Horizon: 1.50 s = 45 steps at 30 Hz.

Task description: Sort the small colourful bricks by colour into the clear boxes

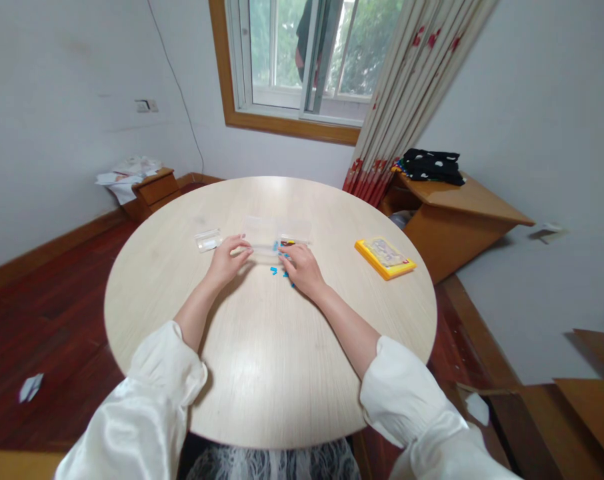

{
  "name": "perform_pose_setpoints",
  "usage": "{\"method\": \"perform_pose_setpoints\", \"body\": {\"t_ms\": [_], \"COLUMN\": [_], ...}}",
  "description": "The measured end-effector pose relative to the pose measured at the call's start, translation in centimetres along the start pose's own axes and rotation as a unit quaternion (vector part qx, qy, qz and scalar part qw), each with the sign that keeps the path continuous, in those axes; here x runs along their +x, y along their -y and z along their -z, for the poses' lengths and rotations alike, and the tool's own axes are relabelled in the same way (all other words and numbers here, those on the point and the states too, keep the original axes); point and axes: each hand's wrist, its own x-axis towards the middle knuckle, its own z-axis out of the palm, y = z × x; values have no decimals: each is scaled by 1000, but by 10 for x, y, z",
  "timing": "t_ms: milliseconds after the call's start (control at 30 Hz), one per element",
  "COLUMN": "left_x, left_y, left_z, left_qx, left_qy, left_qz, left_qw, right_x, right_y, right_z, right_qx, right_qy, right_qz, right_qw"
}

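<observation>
A clear plastic box (276, 231) lies open in the middle of the round light-wood table (262, 347). My left hand (228, 259) rests at the box's near left edge, fingers curled against it. My right hand (302, 265) sits at its near right edge, fingers bent over several small blue pieces (280, 271) on the table top. Whether either hand pinches a piece is hidden by the fingers. A small clear lid or tray (207, 240) lies just left of my left hand.
A yellow flat box (385, 257) lies on the table's right side. A wooden cabinet (452, 213) with dark clothes on it stands to the right, a low drawer unit (152, 190) with papers to the left. A window and curtain are behind.
</observation>
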Motion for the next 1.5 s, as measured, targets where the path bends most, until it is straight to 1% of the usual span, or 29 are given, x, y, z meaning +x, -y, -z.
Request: {"method": "perform_pose_setpoints", "body": {"t_ms": [100,200,300,433,533,700,800,867,900,933,1000,1033,1100,1200,1300,1400,1500], "left_x": [3,4,1,-1,-1,1,0,0,0,0,0,0,0,0,0,0,0], "left_y": [6,6,-1,-9,-8,-2,-2,-2,-2,-1,2,3,6,9,9,10,10], "left_z": [3,2,-2,-6,-7,-7,-6,-4,-3,-2,-1,0,2,5,8,9,9], "left_qx": [91,175,232,275,303,333,328,324,325,326,329,329,327,332,338,345,358], "left_qy": [-67,-97,-88,-50,-33,-41,-47,-49,-50,-52,-54,-53,-48,-48,-62,-70,-64], "left_qz": [28,79,107,96,105,114,125,131,133,134,136,139,144,152,158,155,159], "left_qw": [993,977,963,955,947,935,935,936,935,934,933,933,933,930,925,923,918], "right_x": [0,-2,-4,-5,-5,-4,1,3,3,2,-3,-8,-19,-34,-40,-37,-27], "right_y": [0,-3,-9,-16,-17,-13,-14,-20,-26,-32,-48,-57,-73,-90,-96,-95,-86], "right_z": [5,7,7,5,5,8,24,44,55,67,88,96,108,115,114,109,101], "right_qx": [-40,-83,-108,-123,-126,-124,-125,-147,-167,-192,-238,-254,-264,-248,-233,-230,-209], "right_qy": [7,31,50,43,38,38,-5,-66,-98,-130,-186,-201,-203,-158,-125,-137,-167], "right_qz": [-37,-69,-79,-92,-102,-88,-85,-112,-135,-166,-243,-279,-350,-417,-441,-427,-380], "right_qw": [998,994,990,987,986,988,989,981,972,958,922,904,875,860,857,864,885]}}
